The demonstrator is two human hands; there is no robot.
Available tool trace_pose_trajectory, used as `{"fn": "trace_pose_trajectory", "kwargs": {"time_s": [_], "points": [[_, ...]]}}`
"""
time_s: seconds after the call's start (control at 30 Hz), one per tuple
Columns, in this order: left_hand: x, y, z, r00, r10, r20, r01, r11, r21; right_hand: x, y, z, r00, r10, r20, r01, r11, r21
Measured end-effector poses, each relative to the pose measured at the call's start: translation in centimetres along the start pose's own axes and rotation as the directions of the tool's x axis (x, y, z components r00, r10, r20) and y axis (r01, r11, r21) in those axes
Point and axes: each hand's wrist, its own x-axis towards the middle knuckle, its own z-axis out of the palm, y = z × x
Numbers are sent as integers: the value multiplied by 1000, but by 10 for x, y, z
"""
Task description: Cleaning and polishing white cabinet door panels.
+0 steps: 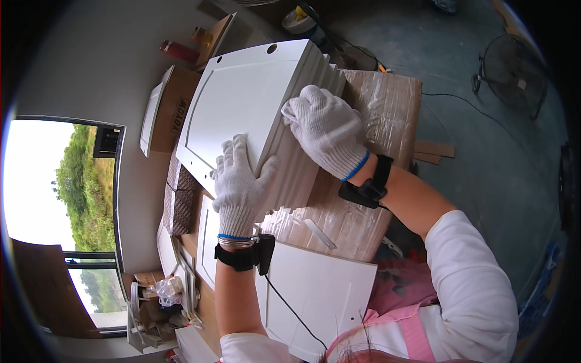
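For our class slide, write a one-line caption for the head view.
A gloved left hand rests on a stack of white panels while the gloved right hand curls by its edge.

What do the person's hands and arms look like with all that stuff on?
The left hand and right hand wear white knitted gloves with blue-edged cuffs. Each wrist has a black strap with a black box. The left wrist also has silvery bands, and a thin dark cable runs from its box. The sleeves are white.
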Motion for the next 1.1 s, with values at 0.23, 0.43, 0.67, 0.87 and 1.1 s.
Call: {"fn": "trace_pose_trajectory", "kwargs": {"time_s": [0.23,0.43,0.67,0.87,1.1], "points": [[1,7,-6,1000,-21,17,21,1000,1,10,5,-5,998,-58,39,64,981,-181],[0,5,-5,1000,-20,5,20,999,34,16,9,-10,953,-266,143,293,927,-233],[2,10,-7,999,-40,35,40,999,22,18,14,-10,928,-284,241,348,892,-289],[2,5,-6,999,-43,29,43,999,31,25,13,-10,964,-196,182,234,946,-223],[0,10,-9,998,-55,31,54,998,37,39,8,-22,982,-107,157,123,988,-97]]}}
